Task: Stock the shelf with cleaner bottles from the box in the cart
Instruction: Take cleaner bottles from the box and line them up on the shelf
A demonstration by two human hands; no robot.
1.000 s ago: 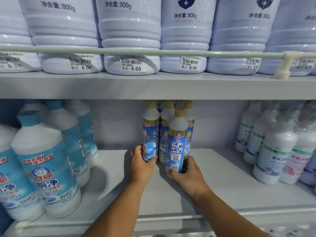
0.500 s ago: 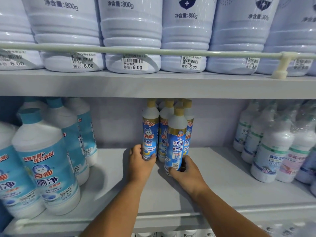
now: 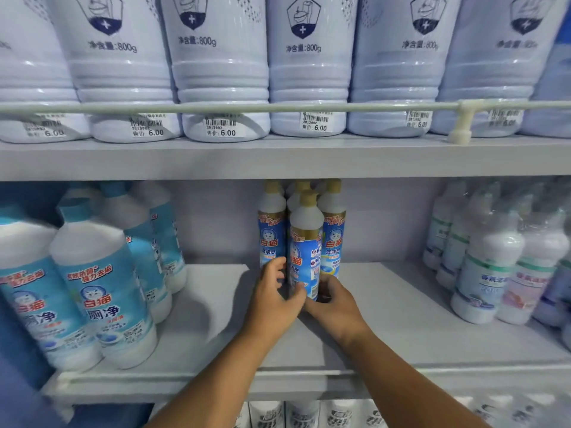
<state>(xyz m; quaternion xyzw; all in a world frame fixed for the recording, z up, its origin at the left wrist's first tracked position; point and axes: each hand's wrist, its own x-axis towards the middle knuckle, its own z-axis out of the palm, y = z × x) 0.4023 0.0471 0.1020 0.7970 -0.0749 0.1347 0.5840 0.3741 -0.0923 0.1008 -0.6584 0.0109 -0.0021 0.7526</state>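
Head view: a small cluster of slim gold-capped cleaner bottles [image 3: 272, 230] stands upright at the back of the shelf [image 3: 386, 304], directly beyond the hands. The front bottle [image 3: 306, 242] stands nearest the hands, touching the ones behind it. So part of the stocking looks done. The shelf is bare on both sides of the hands, which suggests more bottles are to come. The box and cart are out of view, so what remains cannot be told.

The left hand [image 3: 272, 301] reaches in from below, fingers loosely curled against the lower left side of the front bottle, thumb near its base. The right hand [image 3: 335, 304] sits just beside it, touching it, fingers wrapped around the lower right side of the same bottle. Together they cup its base between them. It seems to be getting nudged into line.

Left of the hands stand large teal-capped bottles [image 3: 102, 288], and right of them wrapped white bottles [image 3: 485, 273].
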